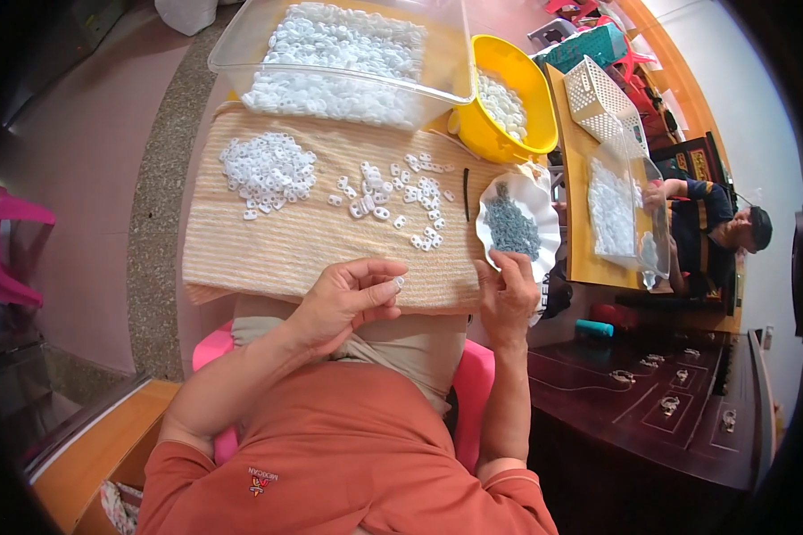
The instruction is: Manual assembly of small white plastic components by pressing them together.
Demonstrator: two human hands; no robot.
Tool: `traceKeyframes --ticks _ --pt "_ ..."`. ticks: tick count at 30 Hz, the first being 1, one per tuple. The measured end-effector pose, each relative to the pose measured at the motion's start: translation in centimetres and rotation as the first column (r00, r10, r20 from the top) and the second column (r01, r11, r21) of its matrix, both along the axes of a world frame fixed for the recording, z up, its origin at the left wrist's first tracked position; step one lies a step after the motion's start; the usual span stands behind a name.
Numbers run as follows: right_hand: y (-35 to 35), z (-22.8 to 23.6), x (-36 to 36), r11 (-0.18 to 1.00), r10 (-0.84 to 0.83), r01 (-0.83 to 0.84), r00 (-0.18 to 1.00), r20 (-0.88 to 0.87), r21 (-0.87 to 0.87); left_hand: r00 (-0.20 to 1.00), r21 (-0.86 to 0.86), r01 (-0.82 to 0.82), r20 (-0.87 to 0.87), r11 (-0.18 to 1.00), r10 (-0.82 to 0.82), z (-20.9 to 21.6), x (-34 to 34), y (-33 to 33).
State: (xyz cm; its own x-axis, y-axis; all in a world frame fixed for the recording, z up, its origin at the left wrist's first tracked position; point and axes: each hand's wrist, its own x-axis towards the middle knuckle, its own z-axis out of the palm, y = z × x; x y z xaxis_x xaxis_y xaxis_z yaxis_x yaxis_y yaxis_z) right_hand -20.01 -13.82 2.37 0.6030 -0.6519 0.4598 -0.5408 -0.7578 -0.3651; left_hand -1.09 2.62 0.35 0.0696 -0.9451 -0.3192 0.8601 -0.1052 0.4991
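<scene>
Above my lap, my left hand [348, 301] pinches a small white plastic piece [398, 283] between thumb and fingertips. My right hand [509, 299] is at the near rim of a white fluted bowl [547, 207], its thumb and fingers drawn together. Whether a tiny part sits in that pinch is too small to tell. Small grey parts [513, 230] fill the middle of the bowl. On the striped cloth [330, 250] beyond my hands lie a heap of white oval pieces [268, 171] at the left and a looser scatter of white pieces [373, 189] nearer the middle.
A clear bin [232, 55] of white pieces stands at the far edge, beside a yellow tub [544, 111] of off-white pieces. A thin black strip [466, 194] lies by the bowl. Rightward, a person [709, 218] works at another table with a clear bin [638, 251] and white basket [591, 98].
</scene>
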Motion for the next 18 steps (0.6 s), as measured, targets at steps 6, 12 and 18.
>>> traceKeyframes --ticks 6,12,18 --pt "-0.8 0.8 -0.5 0.993 -0.101 0.084 0.966 -0.238 -0.081 0.999 -0.024 0.013 0.037 1.000 -0.012 -0.2 -0.3 -0.1" --pt "-0.8 0.7 -0.2 0.991 -0.121 0.100 0.947 -0.298 -0.085 0.999 0.011 -0.005 0.033 1.000 0.004 -0.2 -0.3 -0.1" --pt "-1.0 -0.2 -0.7 0.990 -0.111 0.086 0.964 -0.242 -0.111 0.999 0.023 -0.006 0.044 1.000 0.005 -0.1 -0.4 -0.1"
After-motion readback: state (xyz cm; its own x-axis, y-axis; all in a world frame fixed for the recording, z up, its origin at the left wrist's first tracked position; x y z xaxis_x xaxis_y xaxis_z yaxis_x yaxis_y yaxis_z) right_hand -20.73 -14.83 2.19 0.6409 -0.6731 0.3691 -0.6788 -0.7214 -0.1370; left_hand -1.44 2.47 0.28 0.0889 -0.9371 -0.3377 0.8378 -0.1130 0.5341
